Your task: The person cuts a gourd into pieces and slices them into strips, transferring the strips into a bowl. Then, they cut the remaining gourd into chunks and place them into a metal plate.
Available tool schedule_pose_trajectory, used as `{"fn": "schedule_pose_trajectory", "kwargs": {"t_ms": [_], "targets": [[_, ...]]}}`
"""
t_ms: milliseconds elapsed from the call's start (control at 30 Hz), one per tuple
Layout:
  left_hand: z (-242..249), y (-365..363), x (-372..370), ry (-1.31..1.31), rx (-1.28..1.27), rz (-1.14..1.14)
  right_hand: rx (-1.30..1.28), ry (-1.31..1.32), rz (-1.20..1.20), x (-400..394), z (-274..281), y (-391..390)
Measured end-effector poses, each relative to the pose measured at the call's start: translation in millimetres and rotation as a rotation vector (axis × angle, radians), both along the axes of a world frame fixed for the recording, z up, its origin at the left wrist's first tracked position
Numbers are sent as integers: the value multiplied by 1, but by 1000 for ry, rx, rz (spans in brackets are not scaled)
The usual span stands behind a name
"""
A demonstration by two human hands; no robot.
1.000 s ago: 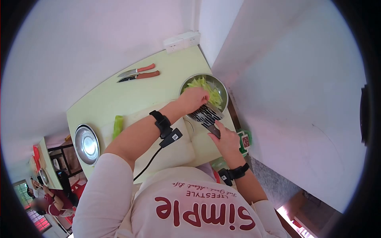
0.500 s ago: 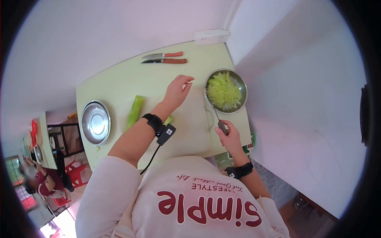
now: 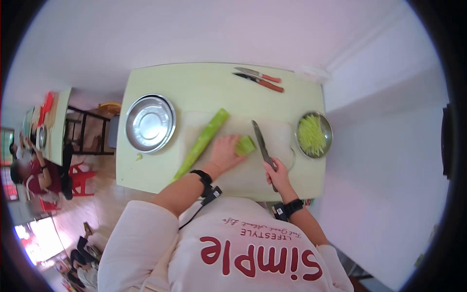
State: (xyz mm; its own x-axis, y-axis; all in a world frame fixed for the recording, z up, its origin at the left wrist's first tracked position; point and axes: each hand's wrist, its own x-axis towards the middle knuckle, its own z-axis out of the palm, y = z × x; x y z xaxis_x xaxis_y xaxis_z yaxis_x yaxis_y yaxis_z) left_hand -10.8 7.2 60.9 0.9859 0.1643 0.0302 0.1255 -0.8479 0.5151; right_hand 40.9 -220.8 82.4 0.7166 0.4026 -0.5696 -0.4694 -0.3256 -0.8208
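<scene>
My left hand is closed around a short chunk of peeled green stem, likely celtuce, which rests on the white cutting board. Part of the chunk is hidden under my fingers. In my right hand is a knife, gripped by its dark handle. Its blade points away from me and stands just right of the chunk, apart from it. A long peeled celtuce stem lies slanted on the board's left side, beyond my left hand.
A metal bowl of green shreds stands at the table's right edge. Nested metal bowls sit at the left. Two knives with reddish handles lie near the back edge. Other people sit far left.
My left hand has come back from near the bowl and taken hold of the celtuce chunk. The knife has left the bowl's rim and is over the board. The view has shifted.
</scene>
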Motion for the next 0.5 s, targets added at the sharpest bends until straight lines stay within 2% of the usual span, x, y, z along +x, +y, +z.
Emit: {"fn": "schedule_pose_trajectory", "kwargs": {"t_ms": [167,500], "targets": [[-9,-15,1,113,10,14,-13,30,-1,5,-10,-4],[-28,-16,4,131,-71,13,-112,-87,94,11,-2,-5]]}}
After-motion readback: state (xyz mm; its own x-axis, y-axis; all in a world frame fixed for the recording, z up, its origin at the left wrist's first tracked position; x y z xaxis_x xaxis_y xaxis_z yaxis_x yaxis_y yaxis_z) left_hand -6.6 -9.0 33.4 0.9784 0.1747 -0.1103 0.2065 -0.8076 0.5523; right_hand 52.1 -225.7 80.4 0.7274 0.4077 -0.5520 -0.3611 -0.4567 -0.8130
